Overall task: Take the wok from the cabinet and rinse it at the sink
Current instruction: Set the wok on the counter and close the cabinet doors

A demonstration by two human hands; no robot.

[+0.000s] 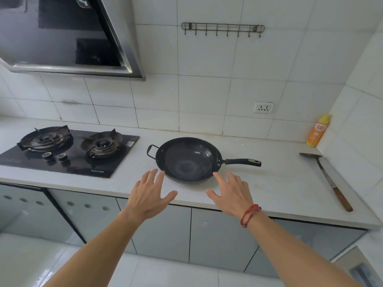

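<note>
Toward the front edge of the table (269, 183), about midway along it, sits the dark wok (187, 160). It is upright and empty, its long handle (242, 162) pointing right and its small loop handle (152, 152) pointing left. The left hand (148, 195) and right hand (232, 195) hover at either side of its near rim with fingers spread and straight, gripping nothing. The left fingertips are very close to the rim; whether they touch it I cannot tell. A red string bracelet (249, 214) circles the right wrist.

No sink is in view, so the wok probably has to be carried some way. Lifted by the smooth rim instead of the handles, it could slip or tip. A curved base would probably rock if nudged. A swinging long handle might catch the metal spatula (327, 179) lying near the right end.

To the left, a black two-burner gas hob (68, 152) is set into the pale table. An orange bottle (318, 131) stands in the back right corner. White tiles carry a socket (263, 108) and a hook rail (222, 29). A range hood (62, 34) hangs above the hob, and grey cabinet doors (217, 235) are shut below.
</note>
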